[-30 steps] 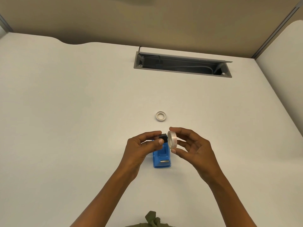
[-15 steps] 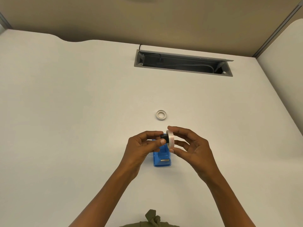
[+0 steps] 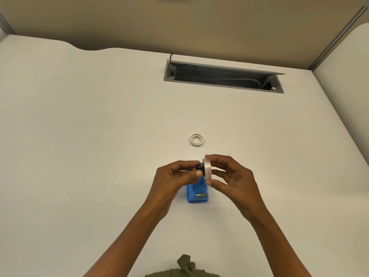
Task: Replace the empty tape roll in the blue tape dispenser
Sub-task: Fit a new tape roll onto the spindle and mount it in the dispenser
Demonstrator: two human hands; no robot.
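The blue tape dispenser [image 3: 197, 193] stands on the white desk, partly hidden under my hands, its metal cutter facing me. My left hand [image 3: 175, 179] pinches a small black spindle [image 3: 200, 167] just above it. My right hand [image 3: 229, 179] holds a fresh roll of clear tape [image 3: 207, 169] on edge, between thumb and fingers. The spindle's end sits in the roll's centre hole. The empty tape core [image 3: 196, 139], a thin white ring, lies flat on the desk just beyond my hands.
A grey cable tray [image 3: 223, 76] with an open lid is sunk into the white desk [image 3: 99, 136] at the back. Partition walls rise behind and to the right. A bit of olive cloth [image 3: 185, 264] shows at the bottom edge.
My hands have come together. The black spindle, apart from the roll a second ago, now sits pushed into the roll's hole. The dispenser and the empty core have not moved.
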